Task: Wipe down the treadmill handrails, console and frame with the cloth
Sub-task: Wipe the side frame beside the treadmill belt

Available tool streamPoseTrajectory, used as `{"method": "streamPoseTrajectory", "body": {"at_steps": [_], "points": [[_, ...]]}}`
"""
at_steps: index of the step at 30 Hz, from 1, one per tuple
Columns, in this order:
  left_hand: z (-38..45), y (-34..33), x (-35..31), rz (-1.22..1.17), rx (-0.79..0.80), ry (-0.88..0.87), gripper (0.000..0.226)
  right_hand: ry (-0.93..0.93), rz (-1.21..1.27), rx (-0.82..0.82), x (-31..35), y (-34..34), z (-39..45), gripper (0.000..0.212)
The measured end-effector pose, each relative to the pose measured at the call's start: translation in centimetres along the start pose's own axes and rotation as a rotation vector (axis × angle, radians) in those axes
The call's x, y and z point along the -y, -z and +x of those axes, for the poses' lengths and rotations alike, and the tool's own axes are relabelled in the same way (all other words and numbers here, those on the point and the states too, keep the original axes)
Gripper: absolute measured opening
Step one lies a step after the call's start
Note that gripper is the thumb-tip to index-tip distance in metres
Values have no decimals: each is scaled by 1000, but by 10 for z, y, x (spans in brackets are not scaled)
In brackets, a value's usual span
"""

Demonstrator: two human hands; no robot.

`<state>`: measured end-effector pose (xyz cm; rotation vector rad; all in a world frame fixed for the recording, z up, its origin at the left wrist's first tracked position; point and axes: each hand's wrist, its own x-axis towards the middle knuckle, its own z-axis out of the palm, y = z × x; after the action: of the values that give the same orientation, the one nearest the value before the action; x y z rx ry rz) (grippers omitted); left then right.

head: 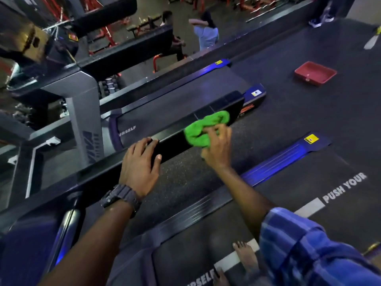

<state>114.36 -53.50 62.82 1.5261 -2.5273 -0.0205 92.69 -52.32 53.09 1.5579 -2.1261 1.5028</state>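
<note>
Bunched bright-green microfibre cloth (206, 129) pressed onto top face of long black padded handrail (214, 109), toward its far end, at about 1 o'clock from frame centre. Right hand (216, 149) over near edge of cloth, fingers curled into the folds and clamped on the fabric; bunching probably gives a thick pad and firm purchase for rubbing. Contact patch under the cloth hidden, so amount of pressure not judged.

Left hand (140, 162) at about 9 o'clock from the cloth, laid over the same rail, fingers draped across the top and thumb down the near side. Wrapped loosely on the rail, apparently for bracing while leaning out over it. Dark chunky wristwatch (121, 200) on that wrist.

Blue checked sleeve (309, 244) at 5 o'clock, rolled above the forearm, clear of the wiping surface. Bare foot (245, 255) on dark treadmill belt (309, 195) with white "PUSH YOUR" lettering, so stance taken on the machine itself.

Red rectangular plastic tray (315, 73) on the dark floor at 2 o'clock, well apart from the hands; contents unclear.

Judgement: handrail step in hand; console not in view, progress elsewhere not assessable. Grey upright frame post (84, 118) of neighbouring machine at 9 o'clock.
</note>
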Motion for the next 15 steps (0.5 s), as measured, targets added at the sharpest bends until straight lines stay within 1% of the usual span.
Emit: {"method": "streamPoseTrajectory", "body": {"at_steps": [1, 3, 4, 5, 6, 8, 9, 10, 11, 12, 13, 15], "points": [[-3, 1, 3, 8, -6, -1, 50, -156, 63, -98, -2, 5, 12, 49], [-7, 3, 6, 15, -21, 7, 46, -489, 259, -345, 5, 11, 47, 45], [-8, 4, 7, 12, -24, 19, 43, -562, 298, -417, 12, 12, 60, 44], [-9, 4, 7, 6, -26, 35, 42, -530, 253, -429, 20, 11, 66, 45], [-10, 4, 6, -4, -28, 52, 42, -432, 193, -374, 25, 9, 61, 45], [-10, 4, 4, -30, -37, 81, 41, -164, 127, -157, 30, 2, 27, 46], [-9, 4, 3, -40, -46, 91, 40, -58, 94, -37, 24, -1, 4, 47], [-10, 5, 2, -41, -57, 100, 40, -1, 57, 69, 13, -1, -13, 47], [-10, 6, 2, -38, -66, 111, 41, -1, 35, 112, -2, -1, -21, 47], [-11, 7, 2, -25, -69, 123, 41, -83, 45, 78, -12, 0, -18, 45], [-12, 7, 3, -4, -65, 133, 40, -218, 94, -22, -17, 1, -10, 43], [-13, 6, 5, 36, -45, 142, 41, -530, 260, -277, -7, 3, 21, 37]]}}
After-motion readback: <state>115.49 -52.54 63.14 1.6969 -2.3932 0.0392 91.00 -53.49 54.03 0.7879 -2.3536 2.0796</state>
